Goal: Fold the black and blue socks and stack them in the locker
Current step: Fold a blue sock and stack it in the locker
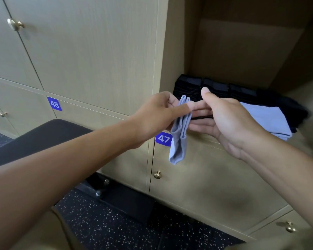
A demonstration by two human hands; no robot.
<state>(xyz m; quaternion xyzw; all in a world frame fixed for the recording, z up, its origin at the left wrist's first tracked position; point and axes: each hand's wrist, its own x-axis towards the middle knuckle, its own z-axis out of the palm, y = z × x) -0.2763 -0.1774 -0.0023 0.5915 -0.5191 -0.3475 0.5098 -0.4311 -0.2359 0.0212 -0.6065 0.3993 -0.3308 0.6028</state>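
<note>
A light blue sock [180, 138] hangs folded in front of the open locker [242, 51]. My left hand [155, 114] pinches its upper part with thumb and fingers. My right hand [229, 120] is just right of it, fingertips touching the sock near the fold, thumb raised. Inside the locker stand stacks of folded black socks [213, 87] along the shelf front. Another light blue sock [267, 120] lies flat on the shelf behind my right hand, with dark socks [293, 112] beside it.
Closed locker doors with brass knobs [157, 175] surround the open one; blue tags read 47 [163, 139] and 48 [54, 104]. A black padded bench [43, 136] stands at the left on a dark speckled floor [116, 226].
</note>
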